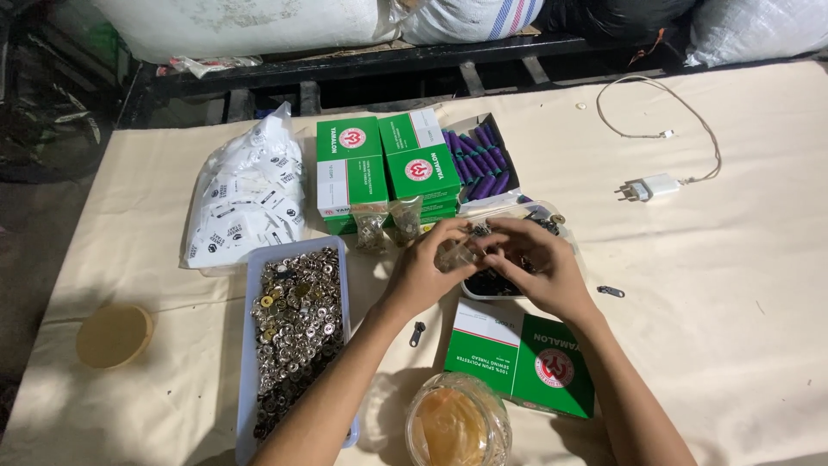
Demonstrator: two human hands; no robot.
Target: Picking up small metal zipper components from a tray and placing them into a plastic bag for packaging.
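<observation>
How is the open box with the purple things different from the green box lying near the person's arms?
The open box has its lid up and shows rows of purple spools; the green box near the arms is shut, so its contents are hidden. The open box sits at the far side beside two stacked green boxes; the shut one lies flat alone, close to the jar. Both are small cardboard boxes on the cloth-covered table.

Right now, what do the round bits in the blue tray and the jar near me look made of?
Round bits in the blue tray: likely metal, since they glint silver and brass. Jar: clear, glossy plastic or glass, undecidable; amber contents show through it.
</observation>
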